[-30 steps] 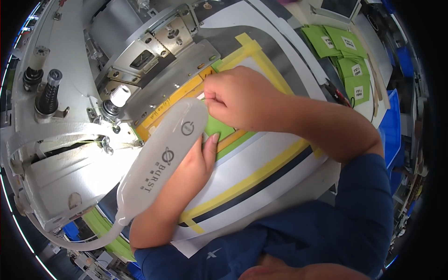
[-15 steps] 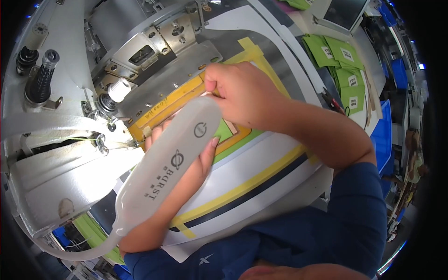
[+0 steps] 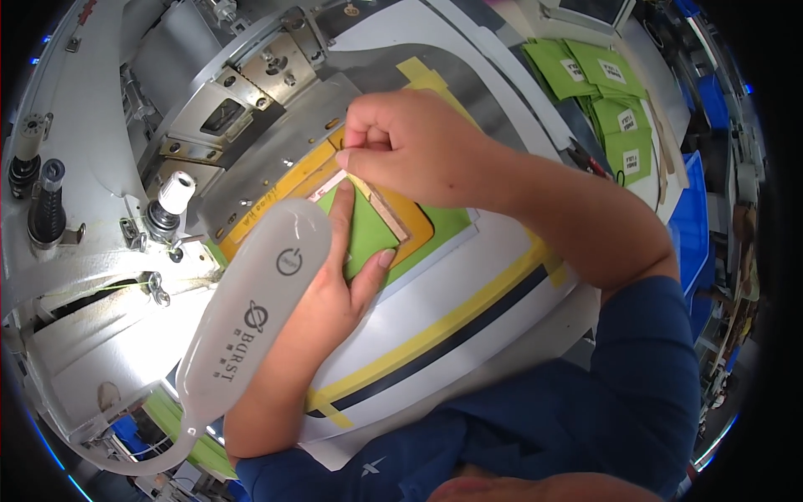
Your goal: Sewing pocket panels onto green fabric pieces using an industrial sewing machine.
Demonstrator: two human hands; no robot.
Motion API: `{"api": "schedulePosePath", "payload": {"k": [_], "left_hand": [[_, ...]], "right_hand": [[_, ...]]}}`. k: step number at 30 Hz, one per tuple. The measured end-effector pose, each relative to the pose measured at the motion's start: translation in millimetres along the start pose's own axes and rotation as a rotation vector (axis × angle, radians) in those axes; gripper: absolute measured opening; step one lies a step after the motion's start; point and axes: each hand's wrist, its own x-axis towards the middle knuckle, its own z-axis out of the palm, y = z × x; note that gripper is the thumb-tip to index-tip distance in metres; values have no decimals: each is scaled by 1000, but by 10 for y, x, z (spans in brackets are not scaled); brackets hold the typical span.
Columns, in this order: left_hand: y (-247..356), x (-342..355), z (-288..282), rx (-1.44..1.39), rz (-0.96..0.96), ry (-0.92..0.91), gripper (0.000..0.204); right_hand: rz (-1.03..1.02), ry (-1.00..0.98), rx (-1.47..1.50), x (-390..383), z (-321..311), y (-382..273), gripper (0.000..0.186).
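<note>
A green fabric piece (image 3: 368, 230) lies inside the opening of a yellow template frame (image 3: 425, 224), with pale pinkish strips along its edges. My left hand (image 3: 330, 289) rests on it, index finger and thumb stretched out and apart on the green fabric; its other fingers are hidden behind the lamp head. At the far corner of the opening, my right hand (image 3: 418, 146) is closed in a pinch, thumb against bent fingers. What lies between those fingertips is too small to make out.
A grey lamp head (image 3: 251, 293) on a bent arm hangs over my left forearm. Left stands a white sewing machine (image 3: 84, 326) with thread knobs and a metal clamp (image 3: 222, 117). Several labelled green pouches (image 3: 623, 125) lie at the right, near a blue tray (image 3: 690, 226).
The whole view has shifted, and the lamp head appears lower and further left. My left index finger now shows stretched toward the far corner of the fabric. The right hand stays pinched near that corner.
</note>
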Motion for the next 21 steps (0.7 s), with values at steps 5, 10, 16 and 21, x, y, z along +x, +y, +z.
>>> {"api": "schedulePosePath", "payload": {"k": [5, 10, 16, 21], "left_hand": [[-9, 30, -10, -3, 6, -14, 75], [17, 52, -11, 5, -16, -30, 75], [30, -8, 10, 9, -31, -22, 74], [31, -118, -59, 70, 106, -52, 74]], "right_hand": [[-28, 10, -26, 8, 7, 28, 17], [18, -13, -6, 4, -26, -21, 18], [-73, -64, -229, -177, -18, -97, 19], [-368, -211, -765, -563, 24, -178, 26]]}}
